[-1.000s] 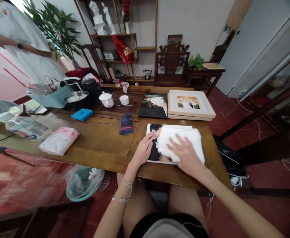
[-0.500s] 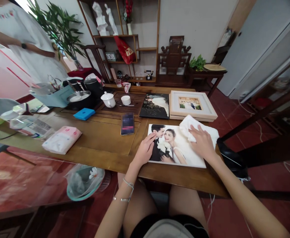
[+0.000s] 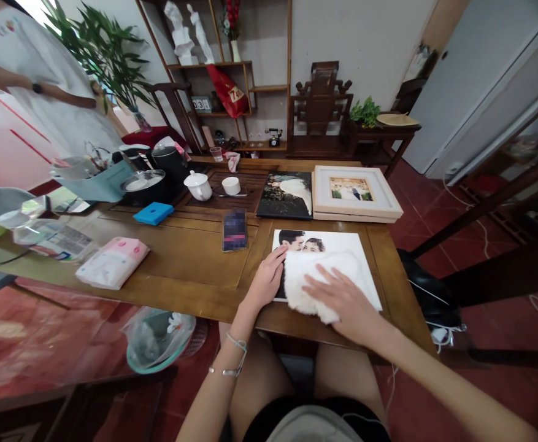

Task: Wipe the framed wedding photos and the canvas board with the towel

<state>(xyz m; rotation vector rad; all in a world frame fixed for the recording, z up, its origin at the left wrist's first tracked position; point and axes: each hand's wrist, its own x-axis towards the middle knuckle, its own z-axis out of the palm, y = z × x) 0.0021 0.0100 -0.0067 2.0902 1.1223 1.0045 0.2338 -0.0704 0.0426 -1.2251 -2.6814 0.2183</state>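
A flat wedding photo panel (image 3: 370,276) with a white background lies near the table's front edge. Its printed couple is partly hidden under a folded white towel (image 3: 299,276). My right hand (image 3: 337,298) presses flat on the towel, fingers spread, over the panel's lower middle. At the panel's left edge rests my left hand (image 3: 269,276), its fingers stretched out and touching the surface; it holds nothing.
Behind the panel lie a dark photo panel (image 3: 284,195) and light wooden frames (image 3: 383,190). A phone (image 3: 234,230), tissue pack (image 3: 112,263), blue box (image 3: 153,212) and lidded white cup (image 3: 198,185) are leftward. A person (image 3: 52,80) stands back left.
My right hand has slid the towel left and toward me, from the panel's upper right corner onto the printed couple. My left hand has stayed at the left edge.
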